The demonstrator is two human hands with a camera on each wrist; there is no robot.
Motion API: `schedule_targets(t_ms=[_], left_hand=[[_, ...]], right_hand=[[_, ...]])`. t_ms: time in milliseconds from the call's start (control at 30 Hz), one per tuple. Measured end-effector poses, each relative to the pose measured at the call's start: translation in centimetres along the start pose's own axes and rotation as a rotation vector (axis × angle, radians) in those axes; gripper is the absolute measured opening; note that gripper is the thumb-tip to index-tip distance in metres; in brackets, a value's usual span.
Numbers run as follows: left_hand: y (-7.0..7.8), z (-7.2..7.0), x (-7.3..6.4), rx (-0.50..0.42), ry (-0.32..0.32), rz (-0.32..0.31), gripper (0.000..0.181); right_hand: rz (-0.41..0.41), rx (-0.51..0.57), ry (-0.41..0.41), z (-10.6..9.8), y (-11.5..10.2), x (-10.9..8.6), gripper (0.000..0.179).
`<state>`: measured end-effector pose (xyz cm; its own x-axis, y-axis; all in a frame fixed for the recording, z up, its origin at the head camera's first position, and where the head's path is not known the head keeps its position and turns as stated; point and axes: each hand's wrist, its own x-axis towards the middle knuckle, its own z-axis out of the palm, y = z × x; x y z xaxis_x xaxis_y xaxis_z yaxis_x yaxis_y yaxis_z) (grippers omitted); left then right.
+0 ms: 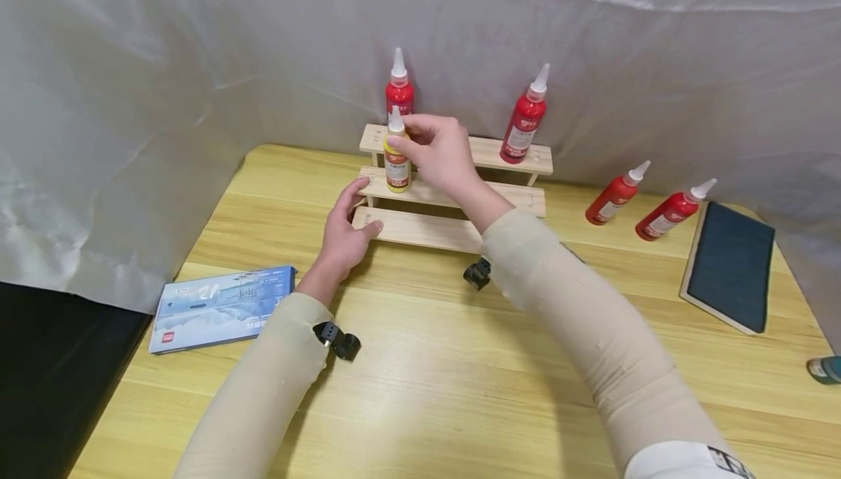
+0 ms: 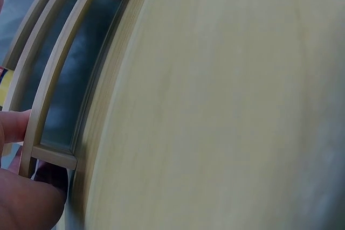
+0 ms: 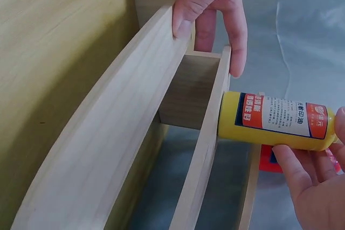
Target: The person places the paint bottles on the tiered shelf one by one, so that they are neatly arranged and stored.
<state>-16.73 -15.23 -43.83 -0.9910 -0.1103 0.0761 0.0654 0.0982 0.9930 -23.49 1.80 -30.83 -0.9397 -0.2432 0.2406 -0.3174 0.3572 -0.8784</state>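
Note:
A yellow bottle (image 1: 397,169) with a white nozzle cap is upright at the left end of the middle step of a three-step wooden rack (image 1: 427,229). My right hand (image 1: 448,154) pinches it near the top between thumb and fingers. In the right wrist view the base of the bottle (image 3: 275,119) meets the step's surface. My left hand (image 1: 344,242) grips the rack's left end, thumb on the lowest step and fingers by the middle one. On the top step stand a red bottle (image 1: 399,92) at the left, partly hidden by the yellow one, and another red bottle (image 1: 523,127) at the right.
Two more red bottles (image 1: 612,198) (image 1: 670,215) stand right of the rack, beside a dark-covered book (image 1: 732,267). A teal bottle (image 1: 824,369) is at the right edge. A flat blue box (image 1: 220,309) lies left. Grey cloth (image 1: 296,48) hangs behind the table.

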Motion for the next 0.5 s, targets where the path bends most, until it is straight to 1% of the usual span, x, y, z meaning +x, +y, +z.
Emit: schedule_targets(t_ms=[233, 467, 500], left_hand=[[0.0, 0.0, 0.0, 0.011, -0.003, 0.0, 0.076], [3.7, 0.2, -1.5, 0.022, -0.016, -0.022, 0.072], [3.7, 0.2, -1.5, 0.023, -0.015, -0.022, 0.072]], right_hand=[[0.009, 0.014, 0.012, 0.4, 0.0, -0.1, 0.03], [0.001, 0.007, 0.019, 0.5, 0.0, -0.1, 0.032], [0.002, 0.008, 0.022, 0.4, 0.0, -0.2, 0.032]])
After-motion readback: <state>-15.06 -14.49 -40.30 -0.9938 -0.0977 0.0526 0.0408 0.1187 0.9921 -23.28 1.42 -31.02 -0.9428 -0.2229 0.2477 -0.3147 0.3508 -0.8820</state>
